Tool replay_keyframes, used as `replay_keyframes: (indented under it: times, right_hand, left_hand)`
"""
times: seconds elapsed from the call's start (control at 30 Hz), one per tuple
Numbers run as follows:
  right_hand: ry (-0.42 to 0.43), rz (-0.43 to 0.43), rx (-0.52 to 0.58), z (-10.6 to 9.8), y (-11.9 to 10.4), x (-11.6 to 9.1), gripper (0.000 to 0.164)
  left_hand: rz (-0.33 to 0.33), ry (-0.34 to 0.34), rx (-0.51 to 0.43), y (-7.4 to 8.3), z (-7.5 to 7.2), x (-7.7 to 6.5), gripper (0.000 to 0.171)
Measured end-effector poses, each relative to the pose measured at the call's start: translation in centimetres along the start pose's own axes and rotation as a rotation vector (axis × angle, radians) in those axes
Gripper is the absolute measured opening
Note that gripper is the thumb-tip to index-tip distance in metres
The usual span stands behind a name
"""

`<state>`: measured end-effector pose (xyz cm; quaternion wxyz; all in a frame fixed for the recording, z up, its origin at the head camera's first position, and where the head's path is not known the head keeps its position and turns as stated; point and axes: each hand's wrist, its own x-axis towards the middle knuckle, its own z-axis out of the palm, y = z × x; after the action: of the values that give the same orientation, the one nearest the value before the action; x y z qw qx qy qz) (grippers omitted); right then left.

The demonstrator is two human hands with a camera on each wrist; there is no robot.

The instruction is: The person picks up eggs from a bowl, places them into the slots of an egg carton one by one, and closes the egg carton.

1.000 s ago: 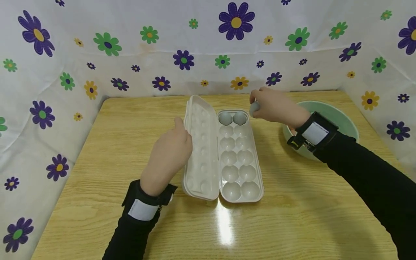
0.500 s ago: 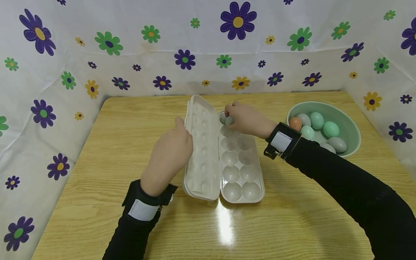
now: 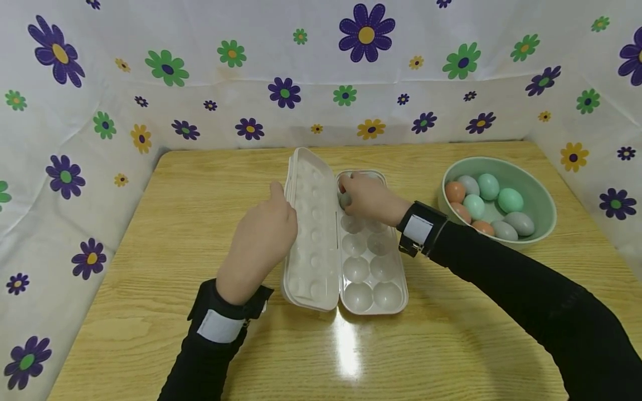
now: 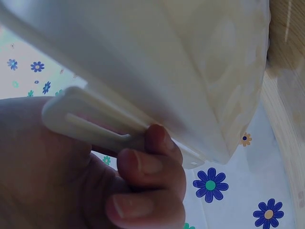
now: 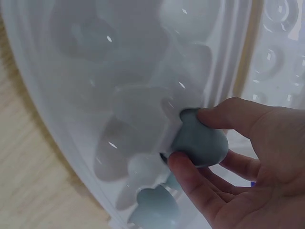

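In the head view, your left hand (image 3: 261, 234) steadies the raised lid (image 3: 312, 239), likely so the egg tray (image 3: 372, 283) lies uncovered for your right hand (image 3: 373, 200), which holds a grey egg (image 3: 344, 201) at its far end. The bowl (image 3: 541, 195) sits to the right, presumably for easy reach. In the left wrist view, your fingers (image 4: 148, 174) curl round the lid's slotted tab (image 4: 97, 113), a firm-looking hold. In the right wrist view, thumb (image 5: 234, 114) and fingertips (image 5: 183, 165) pinch the egg's sides, probably for careful aim.
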<state>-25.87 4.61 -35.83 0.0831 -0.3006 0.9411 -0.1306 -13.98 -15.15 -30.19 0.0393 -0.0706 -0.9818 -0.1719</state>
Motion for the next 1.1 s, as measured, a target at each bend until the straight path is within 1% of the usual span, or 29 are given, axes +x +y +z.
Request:
replay_keyframes:
  times: [0.17,0.37,0.63,0.77,0.93,1.1]
  right_hand:
    - [-0.009,0.004,-0.015,0.26,-0.24,-0.3,0.033]
    - [-0.03,-0.018,-0.04,0.12,-0.28,-0.34,0.036]
    - [-0.013,-0.056,-0.072,0.2,-0.13,-0.3,0.036]
    - [-0.01,-0.053,-0.084,0.2,-0.18,-0.34,0.036]
    - [-0.008,-0.051,-0.073,0.2,-0.2,-0.39,0.036]
    - [-0.014,-0.039,-0.026,0.23,-0.1,-0.48,0.035]
  left_hand:
    - [-0.003,-0.006,-0.007,0.05,-0.05,-0.05,0.035]
    - [-0.019,-0.01,-0.012,0.0,0.02,0.02,0.034]
    - [-0.016,-0.001,-0.005,-0.01,0.13,0.16,0.034]
    - [-0.018,-0.004,-0.019,-0.03,0.08,0.18,0.036]
    - [-0.023,-0.005,-0.025,-0.05,0.08,0.2,0.035]
    - [-0.04,-0.034,-0.03,-0.03,0.1,0.17,0.042]
